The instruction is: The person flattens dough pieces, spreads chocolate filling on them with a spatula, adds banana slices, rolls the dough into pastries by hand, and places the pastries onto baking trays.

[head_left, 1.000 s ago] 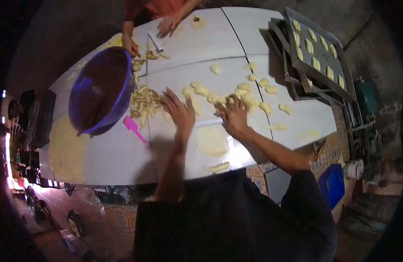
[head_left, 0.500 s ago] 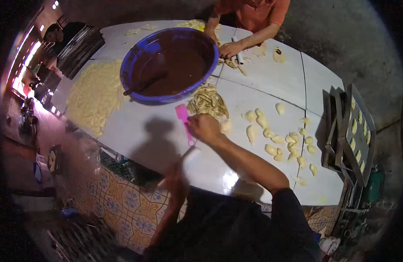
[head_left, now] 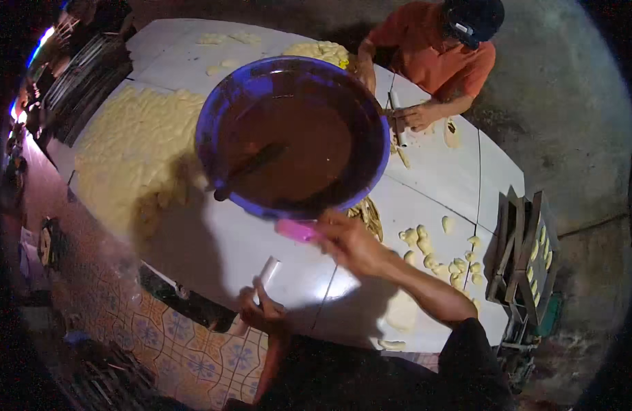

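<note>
My right hand (head_left: 347,243) grips a pink plastic scraper (head_left: 297,229) just below the rim of a large blue basin (head_left: 384,147) of brown liquid with a dark utensil (head_left: 258,161) resting in it. My left hand (head_left: 261,308) is closed around a white rolling pin (head_left: 269,272) at the near edge of the white tiled table (head_left: 419,178). A pile of brown-streaked dough strips (head_left: 367,222) is partly hidden behind my right hand. Several pale dough pieces (head_left: 422,240) lie to the right, and a spread of pale dough (head_left: 120,140) covers the table's left part.
A person (head_left: 426,58) in an orange shirt and dark cap works across the table with hands (head_left: 415,116) at another rolling pin (head_left: 399,109). Stacked trays (head_left: 549,233) with shaped dough stand at the right end. Dark stacked sheets (head_left: 76,89) stand at the back left.
My right hand took hold of the scraper and raised it toward the basin. My left hand moved down from the dough to the near edge, now holding a rolling pin. The view swung left.
</note>
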Motion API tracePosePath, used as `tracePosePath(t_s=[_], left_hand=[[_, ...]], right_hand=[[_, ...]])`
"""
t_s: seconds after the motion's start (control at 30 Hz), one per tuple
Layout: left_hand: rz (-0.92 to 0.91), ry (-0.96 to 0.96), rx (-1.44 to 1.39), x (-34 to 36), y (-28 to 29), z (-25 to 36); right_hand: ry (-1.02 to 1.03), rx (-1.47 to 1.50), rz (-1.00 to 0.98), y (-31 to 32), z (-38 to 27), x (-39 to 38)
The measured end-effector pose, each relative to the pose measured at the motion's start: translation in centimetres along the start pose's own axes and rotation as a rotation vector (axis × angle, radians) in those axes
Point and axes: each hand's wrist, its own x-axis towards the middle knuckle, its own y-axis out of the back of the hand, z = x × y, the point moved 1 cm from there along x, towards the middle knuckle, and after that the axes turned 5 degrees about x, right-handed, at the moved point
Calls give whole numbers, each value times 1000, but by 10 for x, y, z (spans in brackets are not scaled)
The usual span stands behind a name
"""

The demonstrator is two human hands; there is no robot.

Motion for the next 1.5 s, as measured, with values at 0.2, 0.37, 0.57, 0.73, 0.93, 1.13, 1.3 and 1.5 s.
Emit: tracePosePath(t_s=[0.2,0.37,0.57,0.73,0.93,1.13,1.3,1.5], left_hand=[[-186,88,86,-32,-34,-29],[-146,74,70,-20,-5,-25],[-137,52,53,-41,-23,-33],[3,-37,12,-46,-40,-35],[-151,-54,95,-38,-45,-42],[-380,-560,790,-41,-49,5],[-221,-299,464,-58,-72,-10],[47,-353,297,-43,-4,31]], right_hand=[[-277,-592,-312,34,79,120],[-143,-450,-592,26,49,142],[-18,-206,-768,55,51,126],[23,27,-618,120,11,31],[-328,-51,-253,68,0,-247],[-501,-307,185,-71,44,-401],[-412,-365,277,-93,47,-411],[-835,-66,-229,-17,6,-384]])
